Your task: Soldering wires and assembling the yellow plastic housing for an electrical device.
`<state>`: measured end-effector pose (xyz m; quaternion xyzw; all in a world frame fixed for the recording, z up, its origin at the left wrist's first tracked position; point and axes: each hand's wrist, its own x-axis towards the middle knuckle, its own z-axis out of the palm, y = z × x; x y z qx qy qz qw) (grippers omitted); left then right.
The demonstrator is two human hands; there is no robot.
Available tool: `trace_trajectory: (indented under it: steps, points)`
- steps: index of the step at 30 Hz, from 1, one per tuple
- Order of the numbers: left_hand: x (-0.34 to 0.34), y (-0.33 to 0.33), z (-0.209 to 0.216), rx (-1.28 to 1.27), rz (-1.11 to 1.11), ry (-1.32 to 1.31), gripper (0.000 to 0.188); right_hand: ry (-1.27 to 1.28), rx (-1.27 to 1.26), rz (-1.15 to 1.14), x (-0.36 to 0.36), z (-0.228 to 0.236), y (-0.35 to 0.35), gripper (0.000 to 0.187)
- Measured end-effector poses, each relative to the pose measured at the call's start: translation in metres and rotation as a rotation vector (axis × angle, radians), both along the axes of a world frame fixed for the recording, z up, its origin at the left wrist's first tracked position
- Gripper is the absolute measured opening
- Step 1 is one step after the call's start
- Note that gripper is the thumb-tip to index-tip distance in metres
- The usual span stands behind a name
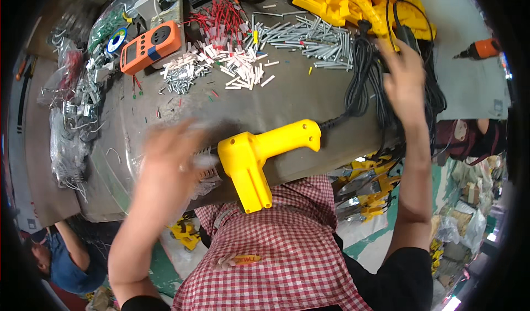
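A yellow pistol-shaped tool housing (246, 155) with dark screw holes lies near the table's front edge. Its handle points right, and a black cord (331, 123) runs from the handle's end. Close to the housing's left end is my left hand (175, 153), smeared by motion. Something pale and partly see-through shows behind its fingers, too blurred to name. My right hand (406, 76) is at the far right, also blurred, beside a bundled black cable (361, 76) and the lower edge of a pile of yellow plastic housings (345, 4). Its grip is unclear.
Long screws (326, 43), white sleeves (243, 70), red wires (223, 15) and short screws (182, 82) lie across the table's far side. An orange meter (152, 47) stands at far left, near bagged parts (69, 151). An orange-handled tool (486, 48) lies right. Another person (74, 258) is at lower left.
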<state>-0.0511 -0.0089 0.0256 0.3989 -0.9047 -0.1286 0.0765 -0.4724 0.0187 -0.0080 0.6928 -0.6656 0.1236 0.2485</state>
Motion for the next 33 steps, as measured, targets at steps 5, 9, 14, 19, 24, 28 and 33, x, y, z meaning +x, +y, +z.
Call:
trace_trajectory:
  steps: [5, 9, 14, 19, 24, 28, 33]
  points:
    - [-0.107, 0.003, -0.018, 0.216, -0.326, -0.213, 0.075, -0.049, 0.136, 0.193, 0.013, -0.032, -0.024, 0.043]
    - [-0.103, -0.040, 0.003, 0.465, -0.363, -0.131, 0.076, -0.147, -0.147, 0.250, -0.006, -0.017, -0.029, 0.038]
    - [-0.078, -0.080, 0.061, 0.992, -0.316, 0.185, 0.068, -0.236, -0.349, 0.083, -0.010, 0.013, -0.015, 0.034]
    - [-0.055, -0.082, 0.071, 0.940, -0.318, 0.308, 0.062, -0.456, -0.308, 0.148, 0.016, 0.043, -0.036, 0.030]
    - [-0.032, -0.057, 0.094, 0.779, -0.372, 0.321, 0.067, -0.589, -0.313, 0.171, 0.050, 0.062, -0.031, 0.027]
    - [0.004, -0.022, 0.114, 0.876, -0.328, 0.393, 0.069, -0.876, 0.130, 0.100, 0.104, 0.073, -0.032, 0.025]
    - [0.069, 0.020, 0.078, 0.765, -0.036, 0.449, 0.060, -0.618, 0.173, 0.354, 0.137, 0.027, -0.054, 0.027]
